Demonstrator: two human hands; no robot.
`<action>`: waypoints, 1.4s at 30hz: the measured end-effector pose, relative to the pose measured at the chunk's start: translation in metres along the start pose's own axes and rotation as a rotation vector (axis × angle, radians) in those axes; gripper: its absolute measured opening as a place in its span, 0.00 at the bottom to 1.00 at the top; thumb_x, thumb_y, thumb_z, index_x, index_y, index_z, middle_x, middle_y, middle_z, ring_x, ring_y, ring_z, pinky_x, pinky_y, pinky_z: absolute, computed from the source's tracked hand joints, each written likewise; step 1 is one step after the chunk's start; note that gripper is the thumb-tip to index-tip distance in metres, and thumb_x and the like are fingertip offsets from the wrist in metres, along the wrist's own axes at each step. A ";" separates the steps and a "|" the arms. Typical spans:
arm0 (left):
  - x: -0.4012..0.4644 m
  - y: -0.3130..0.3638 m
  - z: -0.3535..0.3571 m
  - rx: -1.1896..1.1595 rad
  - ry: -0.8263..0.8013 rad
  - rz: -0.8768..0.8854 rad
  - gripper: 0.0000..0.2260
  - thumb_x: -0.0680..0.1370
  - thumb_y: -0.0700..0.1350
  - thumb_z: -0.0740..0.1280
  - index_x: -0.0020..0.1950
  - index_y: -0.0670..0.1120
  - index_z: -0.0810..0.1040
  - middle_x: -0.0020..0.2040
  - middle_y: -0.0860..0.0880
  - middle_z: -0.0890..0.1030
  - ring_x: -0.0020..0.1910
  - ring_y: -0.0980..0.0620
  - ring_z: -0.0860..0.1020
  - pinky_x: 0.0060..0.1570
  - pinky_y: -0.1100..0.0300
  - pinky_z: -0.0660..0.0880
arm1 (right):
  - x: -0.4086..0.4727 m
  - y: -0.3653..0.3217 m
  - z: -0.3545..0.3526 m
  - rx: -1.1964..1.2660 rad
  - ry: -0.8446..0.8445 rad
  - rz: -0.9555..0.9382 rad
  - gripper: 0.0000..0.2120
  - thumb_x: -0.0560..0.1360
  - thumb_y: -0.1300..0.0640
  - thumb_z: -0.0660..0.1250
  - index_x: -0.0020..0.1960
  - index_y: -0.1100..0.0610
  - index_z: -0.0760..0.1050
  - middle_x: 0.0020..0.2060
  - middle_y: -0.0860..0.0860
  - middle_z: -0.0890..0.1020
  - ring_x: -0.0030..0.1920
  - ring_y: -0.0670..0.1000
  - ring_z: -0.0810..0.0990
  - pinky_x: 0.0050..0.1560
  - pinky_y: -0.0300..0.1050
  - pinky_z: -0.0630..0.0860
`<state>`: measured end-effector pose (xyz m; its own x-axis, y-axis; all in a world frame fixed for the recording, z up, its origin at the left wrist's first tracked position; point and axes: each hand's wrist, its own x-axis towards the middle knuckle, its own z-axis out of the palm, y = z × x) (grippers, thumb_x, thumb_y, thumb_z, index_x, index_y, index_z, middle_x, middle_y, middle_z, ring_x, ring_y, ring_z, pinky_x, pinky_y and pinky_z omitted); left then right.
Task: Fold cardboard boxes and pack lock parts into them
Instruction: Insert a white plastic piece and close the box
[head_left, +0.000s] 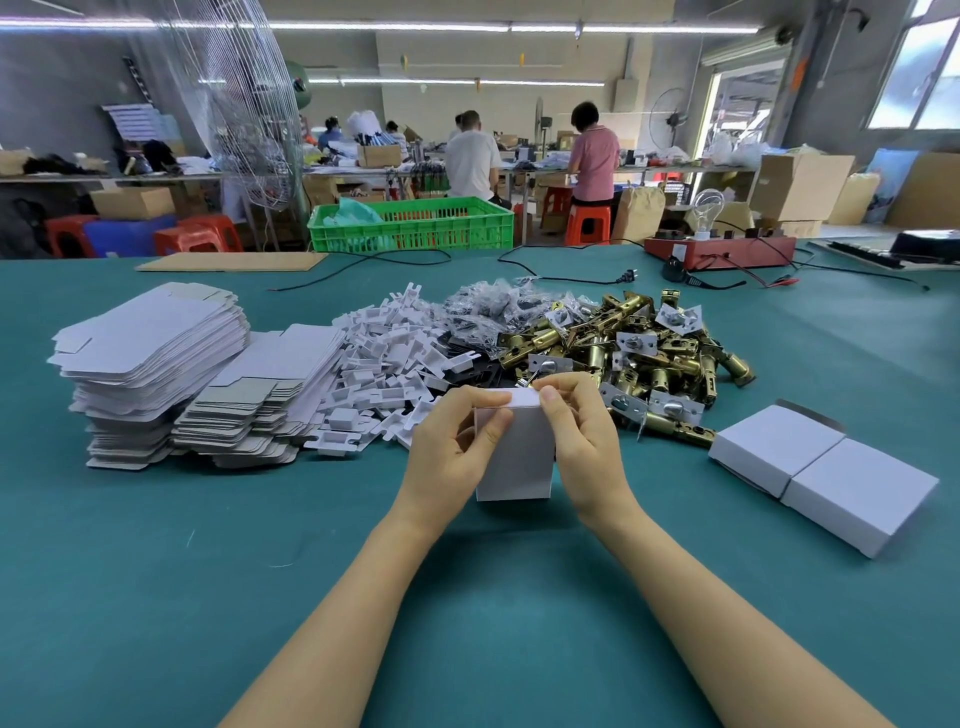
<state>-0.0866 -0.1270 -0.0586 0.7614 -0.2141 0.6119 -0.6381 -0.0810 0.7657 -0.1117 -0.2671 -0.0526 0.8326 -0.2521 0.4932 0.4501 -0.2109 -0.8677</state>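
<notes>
A small white cardboard box (519, 457) stands upright on the green table (467, 597) in front of me. My left hand (451, 441) grips its left side, thumb on the front face and fingers curled over the top edge. My right hand (579, 431) holds the right side, with thumb and fingers pinching the top flap. Behind the box lies a heap of brass lock latches (639, 348), small plastic bags of parts (493, 306) and white cardboard inserts (389, 358). Stacks of flat white box blanks (156, 364) sit to the left.
Two closed white boxes (826, 467) lie side by side on the right. At the table's far edge are a red test unit with a light bulb (719, 249), black cables and a cardboard sheet (234, 261). A green crate (410, 223) and seated workers are beyond.
</notes>
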 end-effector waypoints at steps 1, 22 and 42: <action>0.000 -0.001 0.001 -0.001 -0.002 -0.001 0.06 0.78 0.45 0.67 0.51 0.56 0.77 0.42 0.57 0.79 0.40 0.65 0.76 0.39 0.73 0.69 | 0.000 0.000 0.000 0.016 -0.003 0.012 0.08 0.76 0.46 0.59 0.48 0.49 0.73 0.38 0.37 0.76 0.37 0.39 0.72 0.39 0.32 0.69; -0.002 -0.006 0.006 0.011 0.009 0.006 0.09 0.80 0.47 0.63 0.55 0.60 0.77 0.52 0.62 0.79 0.53 0.59 0.77 0.51 0.66 0.73 | 0.010 -0.012 -0.004 0.171 -0.019 0.311 0.10 0.76 0.59 0.62 0.37 0.49 0.73 0.35 0.47 0.75 0.32 0.45 0.70 0.30 0.36 0.67; -0.004 -0.010 0.001 -0.191 -0.107 -0.324 0.15 0.72 0.57 0.69 0.57 0.55 0.76 0.51 0.60 0.83 0.51 0.58 0.82 0.46 0.65 0.78 | 0.003 0.007 -0.009 0.079 -0.146 0.175 0.15 0.73 0.39 0.63 0.42 0.51 0.74 0.35 0.42 0.78 0.35 0.45 0.75 0.35 0.38 0.72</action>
<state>-0.0831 -0.1263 -0.0690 0.8973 -0.3087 0.3155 -0.3256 0.0197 0.9453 -0.1093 -0.2778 -0.0569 0.9353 -0.1375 0.3260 0.3143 -0.1005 -0.9440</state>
